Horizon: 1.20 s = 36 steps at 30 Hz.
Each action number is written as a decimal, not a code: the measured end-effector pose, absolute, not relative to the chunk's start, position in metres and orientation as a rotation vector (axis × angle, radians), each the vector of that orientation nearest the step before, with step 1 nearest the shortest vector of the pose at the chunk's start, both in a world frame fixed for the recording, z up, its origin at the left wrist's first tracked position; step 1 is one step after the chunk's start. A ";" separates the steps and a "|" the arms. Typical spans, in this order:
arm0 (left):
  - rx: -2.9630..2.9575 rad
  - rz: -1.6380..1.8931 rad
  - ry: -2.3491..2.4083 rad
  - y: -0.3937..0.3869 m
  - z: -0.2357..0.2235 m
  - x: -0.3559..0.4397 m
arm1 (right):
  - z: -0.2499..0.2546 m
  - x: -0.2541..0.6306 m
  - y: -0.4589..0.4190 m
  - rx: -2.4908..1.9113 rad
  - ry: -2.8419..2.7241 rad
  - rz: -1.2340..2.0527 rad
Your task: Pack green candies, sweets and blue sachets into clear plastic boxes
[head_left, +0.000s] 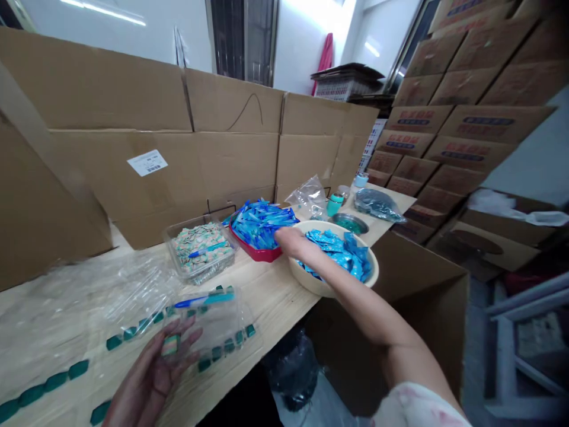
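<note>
My left hand [162, 370] is at the lower left, palm up, its curled fingers around a small green-and-cream striped piece [171, 345]. Just beyond it lies a clear plastic package [217, 323] with a blue slim pen-like stick [204, 300] on it. My right arm reaches over a cream bowl [311, 287] of blue sachets [340, 252]. My right hand [290, 242] is at the right edge of a red tray [262, 255] heaped with blue slim sticks [260, 222]; its fingertips are hidden. A clear tub [202, 270] holds many small striped pieces [191, 240], with one blue stick on top.
Dark green pieces [56, 382] line the wooden table [267, 308] under clear plastic [89, 290]. A cardboard wall [231, 154] stands behind. Farther right are a metal bowl [351, 222], a teal bottle [334, 204] and a dark plastic bag [377, 204]. An open carton [427, 290] stands beside the table.
</note>
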<state>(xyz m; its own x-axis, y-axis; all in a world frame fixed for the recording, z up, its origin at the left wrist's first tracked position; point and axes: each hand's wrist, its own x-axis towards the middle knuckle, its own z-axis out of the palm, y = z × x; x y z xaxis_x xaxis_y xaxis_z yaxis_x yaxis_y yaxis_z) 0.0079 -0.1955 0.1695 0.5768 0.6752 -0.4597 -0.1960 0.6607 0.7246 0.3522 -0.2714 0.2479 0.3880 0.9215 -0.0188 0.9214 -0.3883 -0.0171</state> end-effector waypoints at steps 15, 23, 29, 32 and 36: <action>0.672 0.549 0.491 -0.221 0.168 0.055 | 0.200 0.411 -0.365 -2.817 -1.483 0.271; 0.636 0.655 0.492 -0.217 0.160 0.042 | 0.199 0.416 -0.367 -2.708 -1.246 0.232; 0.604 0.763 0.466 -0.218 0.154 0.037 | 0.230 0.379 -0.376 -1.987 -0.755 0.168; 0.598 0.828 0.439 -0.223 0.153 0.038 | 0.243 0.317 -0.356 -1.679 -0.795 0.389; 0.576 0.907 0.422 -0.230 0.155 0.032 | 0.228 0.227 -0.313 -1.534 -0.904 0.549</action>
